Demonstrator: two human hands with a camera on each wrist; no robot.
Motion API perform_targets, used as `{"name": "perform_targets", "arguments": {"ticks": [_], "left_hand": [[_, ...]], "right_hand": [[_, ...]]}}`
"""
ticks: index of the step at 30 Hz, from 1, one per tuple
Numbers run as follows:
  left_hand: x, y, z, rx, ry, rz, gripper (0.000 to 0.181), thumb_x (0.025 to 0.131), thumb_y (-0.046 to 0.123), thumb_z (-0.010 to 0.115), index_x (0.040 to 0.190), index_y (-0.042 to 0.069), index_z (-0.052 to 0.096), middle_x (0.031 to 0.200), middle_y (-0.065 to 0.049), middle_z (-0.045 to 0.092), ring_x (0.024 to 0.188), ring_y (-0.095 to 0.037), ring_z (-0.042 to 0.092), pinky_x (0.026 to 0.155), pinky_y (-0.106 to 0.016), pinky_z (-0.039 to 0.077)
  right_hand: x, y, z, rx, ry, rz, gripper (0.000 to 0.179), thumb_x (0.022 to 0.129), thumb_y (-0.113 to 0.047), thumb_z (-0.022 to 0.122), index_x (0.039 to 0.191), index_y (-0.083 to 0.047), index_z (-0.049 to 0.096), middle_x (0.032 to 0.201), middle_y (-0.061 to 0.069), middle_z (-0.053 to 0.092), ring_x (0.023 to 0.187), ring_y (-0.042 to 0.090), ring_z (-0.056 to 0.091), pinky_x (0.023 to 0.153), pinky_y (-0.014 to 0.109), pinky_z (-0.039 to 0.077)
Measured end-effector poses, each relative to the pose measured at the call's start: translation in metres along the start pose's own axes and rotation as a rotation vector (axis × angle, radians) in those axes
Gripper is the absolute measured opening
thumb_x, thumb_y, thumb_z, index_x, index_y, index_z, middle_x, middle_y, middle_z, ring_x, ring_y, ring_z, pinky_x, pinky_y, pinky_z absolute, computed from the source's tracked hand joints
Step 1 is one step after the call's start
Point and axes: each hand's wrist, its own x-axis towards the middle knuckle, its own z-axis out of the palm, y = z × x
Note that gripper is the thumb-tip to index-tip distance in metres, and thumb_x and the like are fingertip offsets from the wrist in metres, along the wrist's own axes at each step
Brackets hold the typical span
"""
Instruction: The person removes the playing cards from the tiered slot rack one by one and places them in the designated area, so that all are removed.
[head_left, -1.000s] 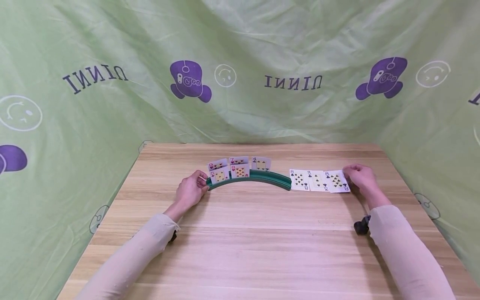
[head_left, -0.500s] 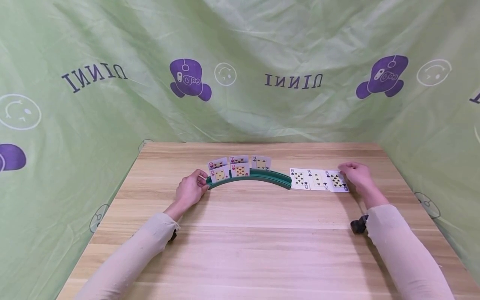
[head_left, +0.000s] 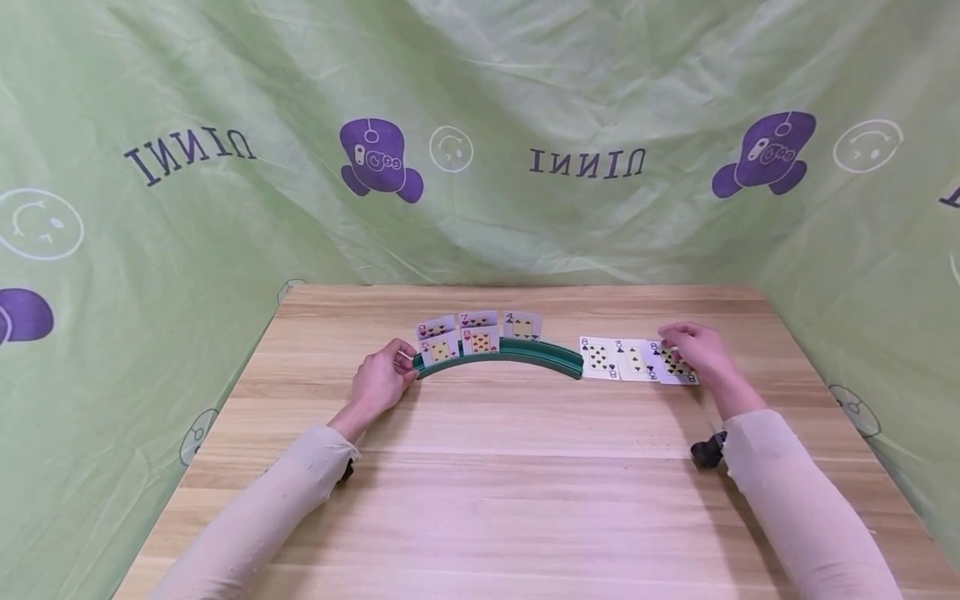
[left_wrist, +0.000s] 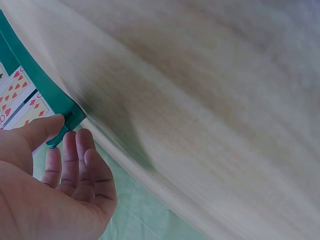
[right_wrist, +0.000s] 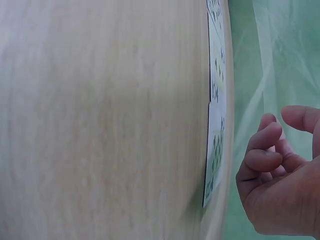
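Observation:
My left hand [head_left: 375,382] pinches the left end of a curved green card holder [head_left: 551,358], with the thumb on one side and fingertips on the other [left_wrist: 75,172]. Upright in its back row stand a nine [head_left: 433,327], a red seven [head_left: 477,317] and a black four [head_left: 522,327]. The front row bears a five of diamonds [head_left: 439,348] and an eight of hearts [head_left: 481,340]. My right hand [head_left: 703,357] hovers, loosely curled with nothing in it, over a black eight [head_left: 669,369], partly covering it in the head view.
Left of that card, a black three [head_left: 632,361] and another black eight [head_left: 598,358] lie face up in an overlapping row beside the holder's right end. The wooden table [head_left: 487,475] meets a green patterned cloth [head_left: 525,233] at its back and sides.
My right hand has shifted left, from the right edge of the rightmost card to over it. The left hand, the holder and the cards stay put.

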Motion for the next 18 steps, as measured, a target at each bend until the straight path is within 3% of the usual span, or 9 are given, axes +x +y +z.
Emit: {"name": "perform_targets", "arguments": {"ticks": [4,18], "left_hand": [[0.0,0.001,-0.001,0.006,-0.002,-0.004,0.029,0.084,0.012,0.078,0.109,0.016,0.063,0.1,-0.003,0.074,0.086,-0.017,0.071,0.077,-0.039,0.049],[0.0,0.0,0.0,-0.004,-0.007,-0.003,0.031,0.083,0.012,0.078,0.11,0.016,0.063,0.1,-0.003,0.074,0.087,-0.018,0.071,0.079,-0.04,0.051]], "right_hand": [[0.0,-0.004,0.006,0.004,0.004,-0.005,0.053,0.104,-0.038,0.046,0.145,-0.004,0.045,0.132,0.017,0.054,0.088,0.013,0.056,0.071,0.027,0.047],[-0.002,-0.022,0.021,0.057,-0.007,-0.044,0.046,0.103,-0.032,0.048,0.139,-0.002,0.05,0.115,0.007,0.058,0.082,0.01,0.058,0.067,0.025,0.046]]}}
